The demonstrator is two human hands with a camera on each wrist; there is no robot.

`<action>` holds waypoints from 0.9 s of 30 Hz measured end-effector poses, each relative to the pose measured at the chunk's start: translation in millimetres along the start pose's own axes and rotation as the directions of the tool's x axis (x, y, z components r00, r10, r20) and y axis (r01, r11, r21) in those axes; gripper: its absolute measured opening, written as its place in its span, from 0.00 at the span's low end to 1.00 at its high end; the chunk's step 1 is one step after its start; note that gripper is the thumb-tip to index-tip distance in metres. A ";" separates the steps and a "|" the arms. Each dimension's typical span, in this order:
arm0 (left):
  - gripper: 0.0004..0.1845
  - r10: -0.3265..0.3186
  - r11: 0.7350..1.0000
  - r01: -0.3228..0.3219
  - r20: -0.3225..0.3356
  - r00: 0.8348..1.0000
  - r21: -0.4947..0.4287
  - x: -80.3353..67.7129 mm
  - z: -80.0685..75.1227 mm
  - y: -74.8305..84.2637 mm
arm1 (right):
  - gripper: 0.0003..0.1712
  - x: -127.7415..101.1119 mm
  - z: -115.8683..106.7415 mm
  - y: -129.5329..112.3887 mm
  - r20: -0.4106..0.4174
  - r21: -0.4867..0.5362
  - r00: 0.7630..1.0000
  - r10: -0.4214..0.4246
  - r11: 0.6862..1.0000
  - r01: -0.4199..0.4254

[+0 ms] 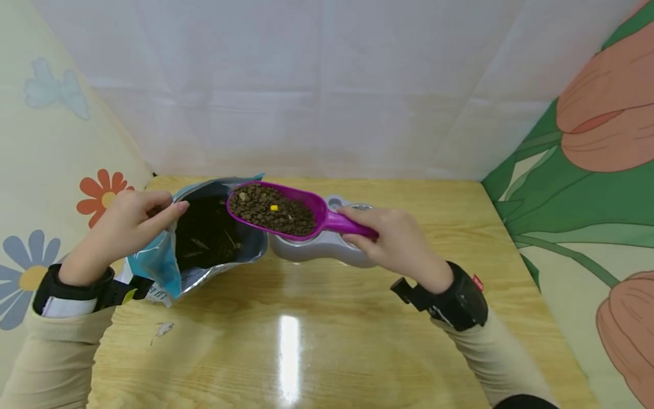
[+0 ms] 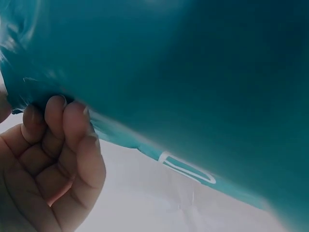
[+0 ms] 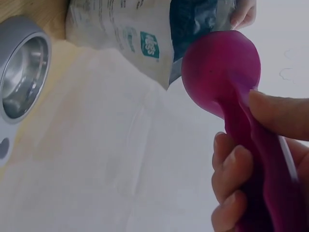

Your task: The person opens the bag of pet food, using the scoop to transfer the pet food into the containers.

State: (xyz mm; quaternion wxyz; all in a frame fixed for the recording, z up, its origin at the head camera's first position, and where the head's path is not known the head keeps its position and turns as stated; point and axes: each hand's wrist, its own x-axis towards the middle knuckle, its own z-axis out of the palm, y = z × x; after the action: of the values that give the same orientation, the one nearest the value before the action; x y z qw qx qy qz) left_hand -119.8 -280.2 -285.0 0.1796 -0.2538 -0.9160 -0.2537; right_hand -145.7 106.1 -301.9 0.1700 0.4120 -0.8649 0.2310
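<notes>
My left hand (image 1: 128,224) pinches the near-left rim of an open blue bag (image 1: 158,264), which has dark pellets inside. In the left wrist view, curled fingers (image 2: 79,140) lie against the bag's teal side. With my right hand (image 1: 395,241) I grip the handle of a purple scoop (image 1: 314,201). Brown kibble (image 1: 265,216) fills the scoop, and one yellow piece lies on top. The scoop's front end overlaps the bag's opening in the head view, while its back half is above a grey double-bowl pet feeder (image 1: 327,253).
A shiny metal bowl (image 3: 26,72) sits in the feeder, partly hidden by the scoop from above. The wooden table (image 1: 230,341) meets a white backdrop (image 1: 306,113) behind and painted panels at both sides. A small torn patch (image 1: 164,329) marks the table's left front.
</notes>
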 end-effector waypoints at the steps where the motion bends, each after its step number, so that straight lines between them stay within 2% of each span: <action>1: 0.17 0.000 1.000 0.000 0.000 1.000 0.000 0.0 -0.3 0.0 | 0.24 -1.2 -1.7 1.7 0.000 -0.005 1.000 0.009 1.000 -0.009; 8: 0.17 -0.032 0.999 0.032 0.012 0.999 0.002 -3.7 -2.3 1.8 | 0.23 -10.2 -10.6 13.1 0.000 -0.008 0.999 0.038 0.999 -0.038; 17: 0.17 -0.022 0.999 0.022 -0.002 1.000 -0.024 -5.0 -2.5 2.7 | 0.23 -19.9 -12.5 33.7 0.045 -0.068 0.994 0.101 0.993 -0.098; 23: 0.17 -0.036 0.999 0.036 0.005 0.999 -0.030 -5.0 -1.4 2.3 | 0.23 -15.2 0.3 50.7 0.163 -0.162 0.971 0.178 0.975 -0.151; 27: 0.18 -0.051 0.998 0.052 0.017 0.999 -0.030 -5.1 -0.2 2.6 | 0.22 -9.7 18.1 66.0 0.238 -0.232 0.950 0.204 0.961 -0.149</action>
State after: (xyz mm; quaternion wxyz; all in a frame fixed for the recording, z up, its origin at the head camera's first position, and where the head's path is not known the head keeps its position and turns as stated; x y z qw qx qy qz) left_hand -114.2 -280.2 -286.1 0.1615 -0.2350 -0.9197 -0.2701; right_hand -193.9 139.0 -338.8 0.0765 0.3389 -0.9327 0.0962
